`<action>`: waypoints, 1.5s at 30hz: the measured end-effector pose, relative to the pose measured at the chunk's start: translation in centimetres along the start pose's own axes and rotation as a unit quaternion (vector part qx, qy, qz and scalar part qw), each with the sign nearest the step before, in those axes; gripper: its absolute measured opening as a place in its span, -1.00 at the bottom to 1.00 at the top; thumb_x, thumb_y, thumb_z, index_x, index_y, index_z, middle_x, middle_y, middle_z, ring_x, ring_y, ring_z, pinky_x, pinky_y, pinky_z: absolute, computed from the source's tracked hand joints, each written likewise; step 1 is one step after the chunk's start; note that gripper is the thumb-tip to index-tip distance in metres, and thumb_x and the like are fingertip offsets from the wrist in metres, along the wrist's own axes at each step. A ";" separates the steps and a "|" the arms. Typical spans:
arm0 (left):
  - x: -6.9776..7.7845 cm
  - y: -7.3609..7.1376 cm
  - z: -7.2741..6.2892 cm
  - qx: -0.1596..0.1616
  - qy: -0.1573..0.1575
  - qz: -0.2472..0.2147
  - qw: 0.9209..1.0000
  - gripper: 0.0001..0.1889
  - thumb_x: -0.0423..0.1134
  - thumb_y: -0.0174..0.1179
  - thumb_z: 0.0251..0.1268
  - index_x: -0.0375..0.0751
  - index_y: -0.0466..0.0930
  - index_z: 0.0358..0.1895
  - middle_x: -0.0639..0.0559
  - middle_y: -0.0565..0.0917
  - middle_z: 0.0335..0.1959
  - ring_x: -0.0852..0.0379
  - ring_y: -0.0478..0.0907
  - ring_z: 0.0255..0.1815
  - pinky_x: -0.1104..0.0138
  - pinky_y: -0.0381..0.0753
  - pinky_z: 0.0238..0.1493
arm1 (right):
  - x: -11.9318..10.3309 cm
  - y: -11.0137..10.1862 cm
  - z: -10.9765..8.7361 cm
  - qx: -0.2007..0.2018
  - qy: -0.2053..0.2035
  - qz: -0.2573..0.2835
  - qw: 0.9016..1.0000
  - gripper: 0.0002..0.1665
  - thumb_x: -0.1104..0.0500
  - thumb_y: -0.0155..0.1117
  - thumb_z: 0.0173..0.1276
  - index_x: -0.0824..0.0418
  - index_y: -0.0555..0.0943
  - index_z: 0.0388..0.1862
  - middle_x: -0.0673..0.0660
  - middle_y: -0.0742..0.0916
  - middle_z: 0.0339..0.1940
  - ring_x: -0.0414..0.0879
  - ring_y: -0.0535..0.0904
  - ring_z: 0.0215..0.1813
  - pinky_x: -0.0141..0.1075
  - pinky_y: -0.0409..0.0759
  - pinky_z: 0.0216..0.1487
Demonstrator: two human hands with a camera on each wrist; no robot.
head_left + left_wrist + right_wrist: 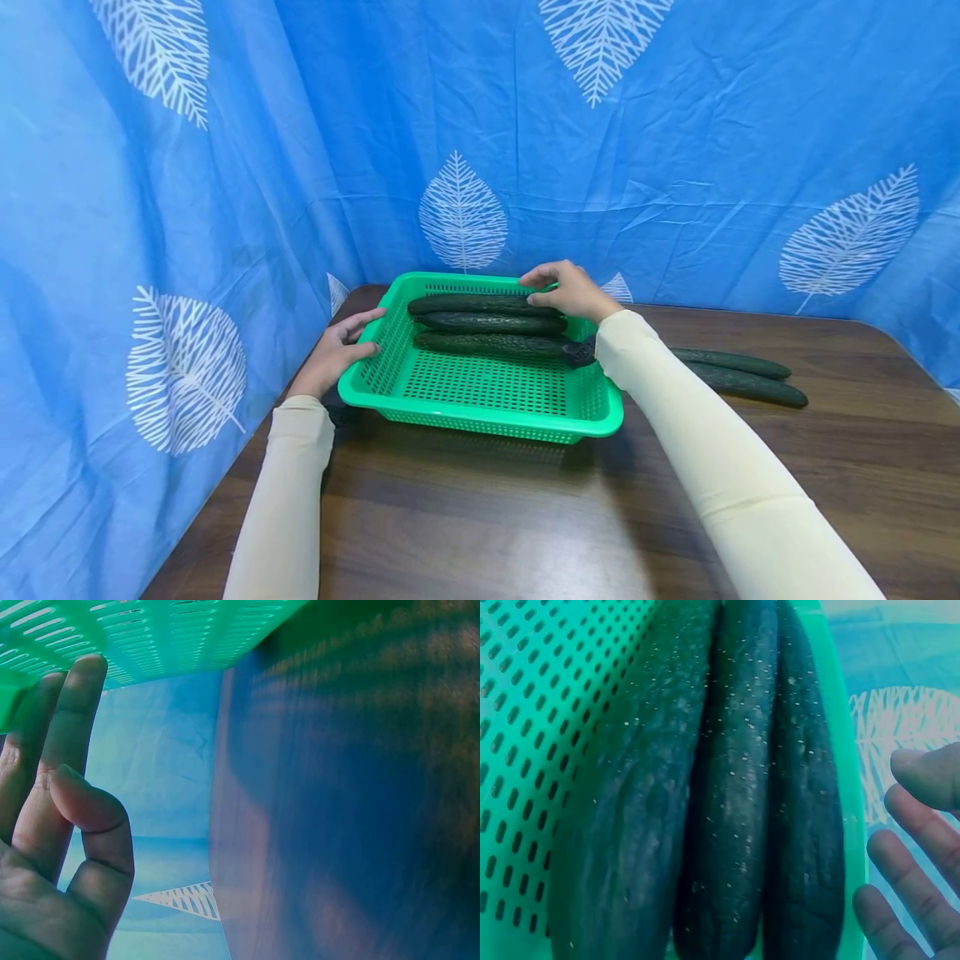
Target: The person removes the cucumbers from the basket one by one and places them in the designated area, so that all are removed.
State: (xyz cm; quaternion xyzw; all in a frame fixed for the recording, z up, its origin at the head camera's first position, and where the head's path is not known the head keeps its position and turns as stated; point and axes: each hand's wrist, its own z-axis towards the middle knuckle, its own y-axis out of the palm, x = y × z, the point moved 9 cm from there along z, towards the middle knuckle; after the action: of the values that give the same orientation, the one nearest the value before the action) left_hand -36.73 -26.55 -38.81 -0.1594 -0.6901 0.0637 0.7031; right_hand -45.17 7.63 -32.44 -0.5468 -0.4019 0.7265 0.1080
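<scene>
A green plastic basket (480, 421) with slotted walls holds three dark green cucumbers (491, 343) lying side by side toward its far edge. My left hand (333, 358) is at the basket's left side, fingers extended, with fingertips (88, 667) right at the slotted wall in the left wrist view. Over the far right corner hovers my right hand (572, 292), fingers loosely bent, close above the cucumber ends. In the right wrist view its fingers (900, 862) are spread beside the basket rim, with nothing between them.
Two more cucumbers (742, 379) lie on the brown wooden table (862, 467), right of the basket and partly behind the right sleeve (712, 442). A blue curtain (675, 167) with white leaf prints stands behind the table and along its left edge.
</scene>
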 end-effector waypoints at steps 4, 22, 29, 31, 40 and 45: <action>-0.1 0.0 0.0 0.000 -0.002 -0.002 1.000 -0.25 -0.36 0.20 0.49 -0.10 0.28 0.72 -0.35 0.46 0.56 0.23 0.69 -0.13 0.33 0.70 -0.17 | 0.2 0.6 0.3 0.001 0.007 -0.009 1.000 -0.53 0.31 0.37 0.57 0.35 0.66 0.40 0.34 0.65 0.43 0.25 0.53 0.44 0.18 0.51 0.42; -0.3 -0.1 0.3 0.001 0.006 -0.001 1.000 -0.26 -0.37 0.19 0.46 -0.18 0.30 0.70 -0.38 0.45 0.55 0.26 0.64 -0.04 0.37 0.68 -0.13 | -0.2 3.4 1.7 -0.026 0.027 -0.099 0.994 -0.43 0.26 0.41 0.55 0.35 0.59 0.48 0.36 0.64 0.44 0.29 0.45 0.53 0.18 0.33 0.57; -0.3 -0.2 0.2 0.003 -0.002 0.002 1.000 -0.26 -0.35 0.20 0.48 -0.11 0.31 0.71 -0.32 0.46 0.57 0.19 0.65 -0.03 0.35 0.68 -0.12 | -0.7 3.9 2.2 -0.016 0.037 -0.129 0.991 -0.36 0.14 0.52 0.48 0.27 0.63 0.48 0.36 0.69 0.37 0.29 0.44 0.49 0.21 0.40 0.48; -0.3 -0.2 0.2 0.004 -0.001 0.003 1.000 -0.26 -0.34 0.21 0.48 -0.11 0.31 0.71 -0.31 0.45 0.57 0.18 0.64 0.01 0.36 0.68 -0.11 | -0.8 4.0 2.2 -0.011 0.037 -0.140 0.989 -0.35 0.10 0.54 0.47 0.26 0.64 0.47 0.36 0.68 0.37 0.30 0.45 0.46 0.23 0.38 0.47; -0.2 -0.2 0.3 0.006 0.003 0.009 1.000 -0.26 -0.34 0.22 0.48 -0.11 0.31 0.71 -0.30 0.44 0.58 0.07 0.58 0.18 0.39 0.65 -0.08 | -1.1 5.1 2.6 0.000 0.015 -0.250 0.968 -0.31 -0.12 0.56 0.43 0.16 0.70 0.43 0.28 0.62 0.16 0.17 0.38 0.06 0.06 0.35 0.13; -0.2 -0.2 0.3 0.005 0.006 0.012 1.000 -0.26 -0.34 0.22 0.49 -0.12 0.31 0.71 -0.29 0.41 0.60 -0.15 0.46 0.43 0.42 0.61 -0.03 | -1.6 5.5 2.5 0.003 -0.007 -0.286 0.958 -0.32 -0.16 0.50 0.47 0.18 0.67 0.41 0.28 0.65 0.21 0.22 0.47 0.18 0.12 0.44 0.24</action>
State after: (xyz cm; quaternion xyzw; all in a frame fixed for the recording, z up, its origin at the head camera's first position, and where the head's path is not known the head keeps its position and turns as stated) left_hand -37.04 -26.73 -38.91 -0.1645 -0.6833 0.0750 0.7074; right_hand -45.24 1.93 -35.01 -0.4037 -0.5403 0.6699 0.3103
